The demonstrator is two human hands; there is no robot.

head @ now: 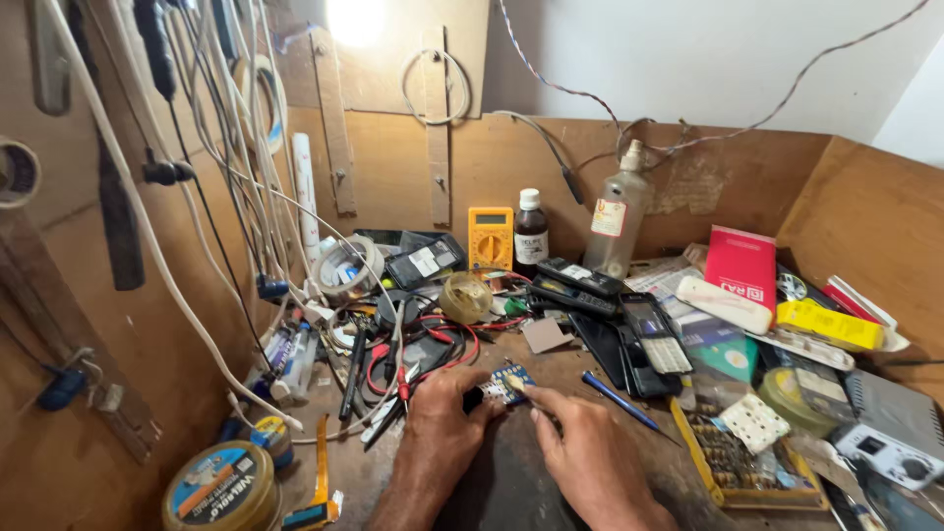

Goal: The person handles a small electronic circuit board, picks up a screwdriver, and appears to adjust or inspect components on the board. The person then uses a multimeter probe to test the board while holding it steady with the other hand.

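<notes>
- Cluttered and boxed in by brown board walls, the wooden workbench (511,472) sits under a white wall, with cables (211,128) hanging down the left panel.
- Both of the person's hands meet at the middle front of the bench, over a small blue circuit board (509,381).
- Left hand (442,418): fingers curled round the board's left end, pinching it just above the bench top.
- Right hand (580,438): forefinger and thumb stretched to the board's right edge and touching it; whether they hold something thin against it cannot be told.
- Just right of the hands a blue pen-like tool (619,400) lies slantwise on the bench.
- Left of the hands lie red and black probe leads (393,369) and a pair of tweezers (379,423), near but apart from the left hand.
- Against the back wall stand a yellow multimeter (490,238), a dark brown bottle with a white cap (531,234) and a clear glass bottle (616,218).
- Several mobile phones (644,334) lie in a heap behind and right of the board.
- Front left stands a round tin with a blue and yellow lid (218,487).
- Front right sits a yellow tray of small parts (752,462), with a red box (739,264) farther back.
</notes>
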